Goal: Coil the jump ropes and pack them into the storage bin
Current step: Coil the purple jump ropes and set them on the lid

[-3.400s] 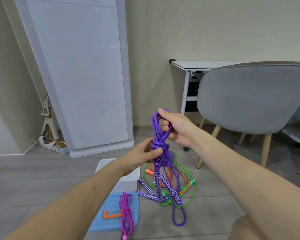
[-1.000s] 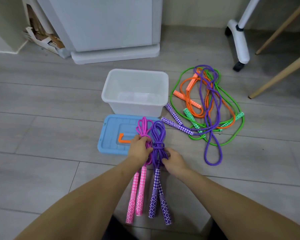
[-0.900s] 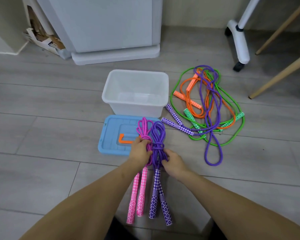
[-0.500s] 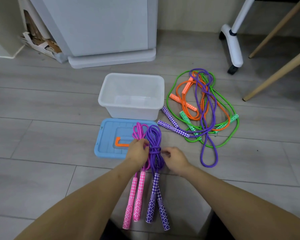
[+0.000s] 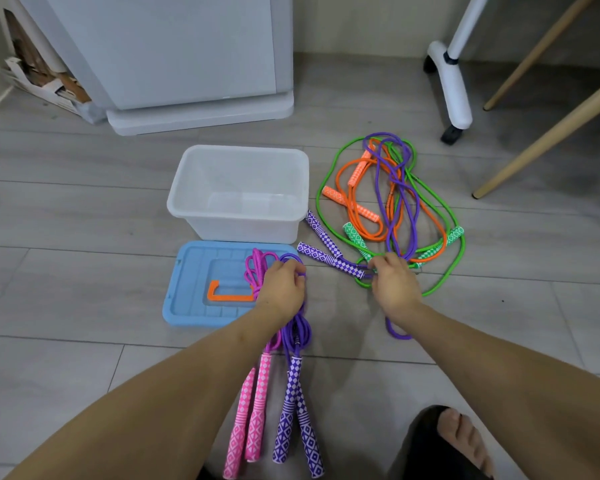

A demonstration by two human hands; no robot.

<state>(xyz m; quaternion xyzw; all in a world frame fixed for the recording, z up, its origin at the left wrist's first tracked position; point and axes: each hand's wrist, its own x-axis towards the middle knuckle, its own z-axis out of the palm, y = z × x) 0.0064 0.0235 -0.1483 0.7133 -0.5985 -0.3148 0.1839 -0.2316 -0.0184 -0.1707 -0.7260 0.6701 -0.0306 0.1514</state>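
A: Why is the bin open like that, with nothing inside?

B: It looks set out to take the ropes once they are bundled. It stands on the floor with its blue lid lying flat just in front of it, so I'd say the lid was put there to keep the opening free.

A: And the heap to its right?

B: That is the loose pile: a green rope, an orange rope and a purple rope, tangled over one another. None of them is coiled yet, so I judge they wait there beside the bin for their turn.

A: What about the two tidy ones nearer the person?

B: The pink bundle and the purple bundle lie side by side, handles towards the person and loops resting on the lid. The left hand lies on their wound middles with fingers curled over the cords, likely pinning them so they stay put.

A: The other hand?

B: The right hand is down at the near edge of the pile, fingers bent onto the crossing cords. Which cord it has caught, I cannot tell; the purple one seems likely.
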